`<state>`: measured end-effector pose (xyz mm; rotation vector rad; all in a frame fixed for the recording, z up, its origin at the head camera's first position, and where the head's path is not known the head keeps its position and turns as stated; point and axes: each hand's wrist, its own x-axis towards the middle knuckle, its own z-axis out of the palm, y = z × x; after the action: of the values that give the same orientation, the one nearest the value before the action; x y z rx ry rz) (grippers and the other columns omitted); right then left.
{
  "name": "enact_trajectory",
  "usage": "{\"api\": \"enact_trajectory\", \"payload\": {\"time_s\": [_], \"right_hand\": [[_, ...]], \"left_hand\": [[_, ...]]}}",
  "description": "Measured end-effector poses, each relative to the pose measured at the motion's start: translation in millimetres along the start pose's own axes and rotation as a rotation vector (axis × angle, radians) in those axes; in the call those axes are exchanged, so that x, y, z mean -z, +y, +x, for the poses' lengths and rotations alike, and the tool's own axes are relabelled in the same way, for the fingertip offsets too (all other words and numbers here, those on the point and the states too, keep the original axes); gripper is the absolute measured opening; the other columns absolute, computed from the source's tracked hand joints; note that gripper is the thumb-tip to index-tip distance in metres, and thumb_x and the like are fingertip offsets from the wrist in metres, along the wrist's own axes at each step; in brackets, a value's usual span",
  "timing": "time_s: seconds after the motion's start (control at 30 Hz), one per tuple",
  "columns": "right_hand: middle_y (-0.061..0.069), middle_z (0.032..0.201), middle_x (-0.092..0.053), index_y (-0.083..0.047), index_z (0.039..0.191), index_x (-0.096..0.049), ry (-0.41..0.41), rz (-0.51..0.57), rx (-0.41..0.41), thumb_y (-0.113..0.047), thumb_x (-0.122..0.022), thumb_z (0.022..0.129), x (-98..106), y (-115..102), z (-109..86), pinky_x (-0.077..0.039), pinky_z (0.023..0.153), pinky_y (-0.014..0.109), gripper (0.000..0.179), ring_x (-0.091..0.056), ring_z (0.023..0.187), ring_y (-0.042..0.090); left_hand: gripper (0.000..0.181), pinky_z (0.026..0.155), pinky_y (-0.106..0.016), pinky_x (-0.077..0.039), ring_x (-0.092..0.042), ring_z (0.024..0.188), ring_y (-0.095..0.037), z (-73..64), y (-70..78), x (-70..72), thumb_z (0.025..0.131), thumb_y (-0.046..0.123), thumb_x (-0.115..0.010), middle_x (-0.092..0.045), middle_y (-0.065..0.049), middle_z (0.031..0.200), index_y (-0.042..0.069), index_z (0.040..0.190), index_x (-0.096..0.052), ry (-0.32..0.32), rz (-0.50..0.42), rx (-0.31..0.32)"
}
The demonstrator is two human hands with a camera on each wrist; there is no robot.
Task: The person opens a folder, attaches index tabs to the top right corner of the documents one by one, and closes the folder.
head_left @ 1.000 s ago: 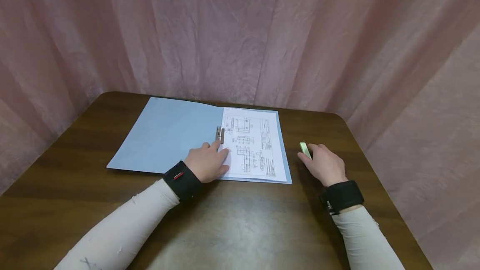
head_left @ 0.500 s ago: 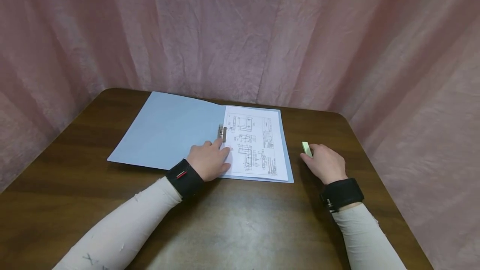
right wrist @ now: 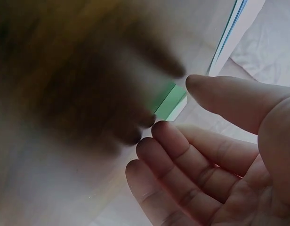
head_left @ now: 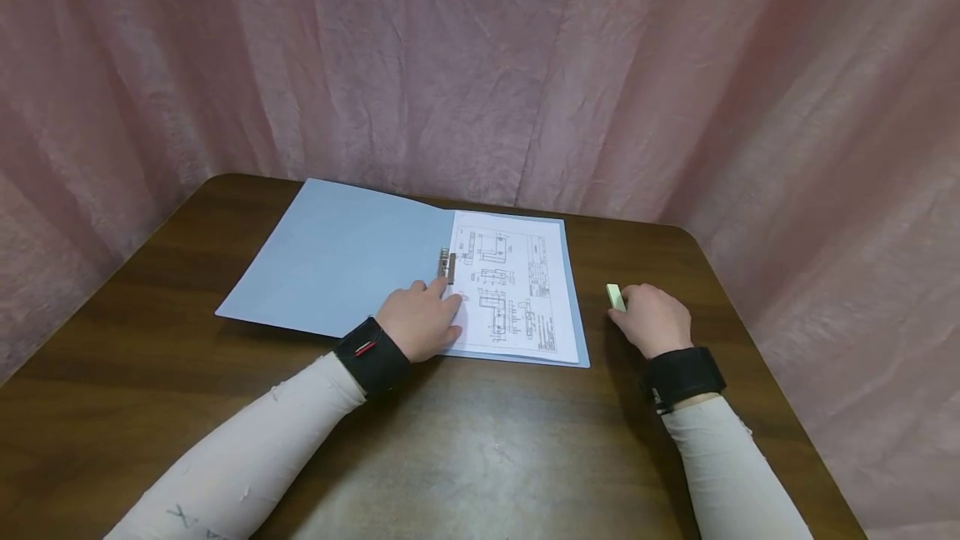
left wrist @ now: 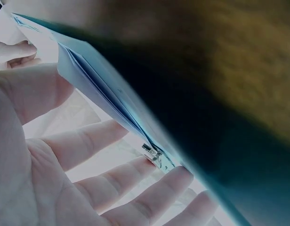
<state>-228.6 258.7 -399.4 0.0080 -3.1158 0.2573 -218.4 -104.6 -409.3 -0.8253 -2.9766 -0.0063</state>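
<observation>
Green block (head_left: 615, 295) towards the desk's (head_left: 480, 457) right edge, right hand (head_left: 655, 319) over it.
Probably light, stiff, easiest pinched by its long sides; thumb and fingertips flank it, whether pinching I cannot tell. Nearer the far edge, the left hand (head_left: 415, 320) rests, fingers spread, on the blue folder (head_left: 352, 265), likely bendy, beside its clip (head_left: 452, 269).

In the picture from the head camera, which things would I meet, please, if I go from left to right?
bare left cover of the light blue open folder → small metal clip → white paper sheet with printed technical drawings → pale green rectangular block → right hand
</observation>
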Motion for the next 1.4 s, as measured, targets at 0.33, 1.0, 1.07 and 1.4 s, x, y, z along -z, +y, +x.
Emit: {"api": "enact_trajectory", "payload": {"time_s": [0.33, 1.0, 1.07, 1.4], "right_hand": [[0.013, 0.084, -0.07, 0.004, 0.108, -0.078, 0.003, 0.025, -0.003, -0.013, -0.075, 0.098, 5, 4, 5.7, -0.048, 0.061, 0.046, 0.019, -0.061, 0.071, 0.031], [0.024, 0.108, -0.071, 0.005, 0.116, -0.078, 0.122, 0.111, 0.074, -0.009, -0.072, 0.097, 25, -15, 2.6, -0.053, 0.066, 0.05, 0.025, -0.063, 0.085, 0.036], [0.022, 0.105, -0.073, 0.004, 0.119, -0.078, 0.111, 0.12, 0.071, -0.01, -0.07, 0.097, 27, -20, 3.2, -0.05, 0.066, 0.048, 0.027, -0.062, 0.082, 0.034], [0.02, 0.116, -0.076, 0.0, 0.128, -0.077, 0.067, 0.185, 0.068, -0.011, -0.068, 0.1, 34, -50, -0.6, -0.046, 0.065, 0.04, 0.031, -0.061, 0.082, 0.032]], "left_hand": [[0.049, 0.074, -0.045, -0.061, -0.066, 0.095, -0.034, 1.6, 1.8, 11.7, 0.104, 0.039, -0.078, -0.066, -0.023, 0.138, 0.004, 0.137, -0.073, -0.011, 0.023, -0.009], [0.048, 0.07, -0.043, -0.06, -0.064, 0.09, -0.032, 3.2, 2.6, 11.5, 0.103, 0.04, -0.079, -0.067, -0.022, 0.135, 0.005, 0.137, -0.074, -0.009, 0.052, -0.005], [0.049, 0.07, -0.043, -0.059, -0.064, 0.091, -0.032, 2.8, 2.4, 11.4, 0.103, 0.04, -0.079, -0.067, -0.022, 0.135, 0.005, 0.137, -0.073, -0.012, 0.051, -0.005], [0.047, 0.071, -0.042, -0.059, -0.063, 0.09, -0.031, -1.1, 4.7, 6.4, 0.103, 0.04, -0.079, -0.068, -0.02, 0.133, 0.007, 0.135, -0.074, -0.014, 0.033, 0.004]]}}
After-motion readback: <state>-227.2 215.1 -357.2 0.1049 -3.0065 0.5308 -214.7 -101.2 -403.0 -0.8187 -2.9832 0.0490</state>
